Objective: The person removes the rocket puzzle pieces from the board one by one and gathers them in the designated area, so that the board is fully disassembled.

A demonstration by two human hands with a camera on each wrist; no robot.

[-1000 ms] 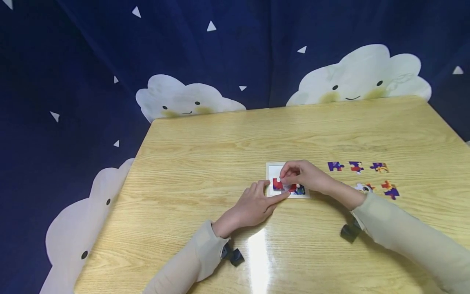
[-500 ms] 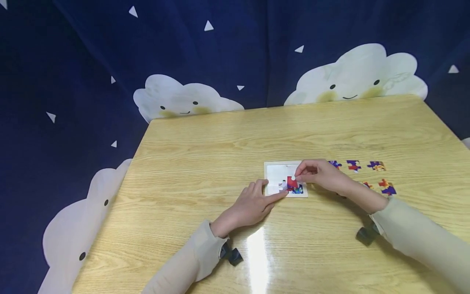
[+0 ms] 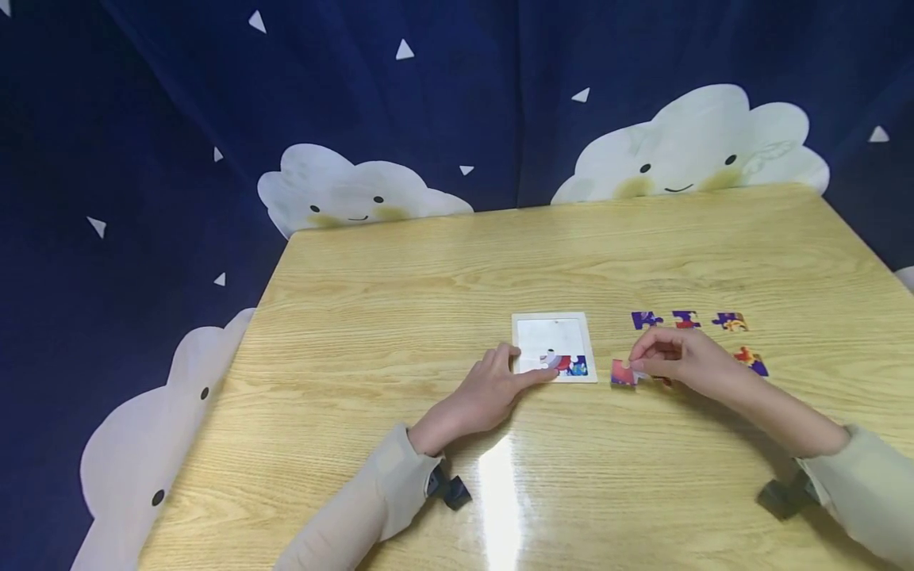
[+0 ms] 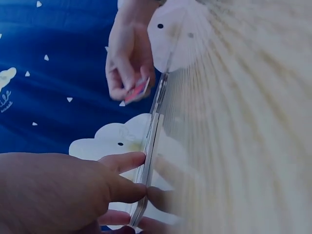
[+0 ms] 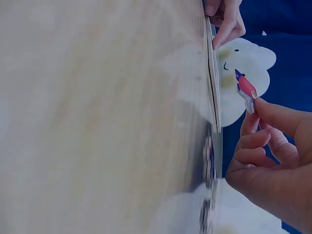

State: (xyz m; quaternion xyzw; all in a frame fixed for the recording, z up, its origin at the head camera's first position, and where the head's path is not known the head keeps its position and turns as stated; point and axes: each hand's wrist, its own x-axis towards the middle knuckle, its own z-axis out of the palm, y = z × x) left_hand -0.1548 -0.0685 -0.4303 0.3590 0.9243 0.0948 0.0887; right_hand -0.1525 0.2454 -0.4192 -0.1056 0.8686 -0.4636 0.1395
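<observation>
My right hand pinches a red and purple puzzle piece between thumb and fingers, in the air to the right of a white puzzle tray. The same piece shows edge-on in the right wrist view. On the tray's lower left corner rests my left hand, thumb stretched along the bottom edge and fingers at the left side. Several joined pieces lie along the tray's bottom row; the thumb hides part of them. The left wrist view shows the left fingers touching the tray edge.
Right of the tray lie several loose pieces, among them a purple one, a purple and red one and an orange one; my right hand covers some. A wooden table meets a dark blue curtain.
My right hand has lifted the red piece out of the tray and carried it to the right, past the tray's edge. The left hand has stayed on the tray.
</observation>
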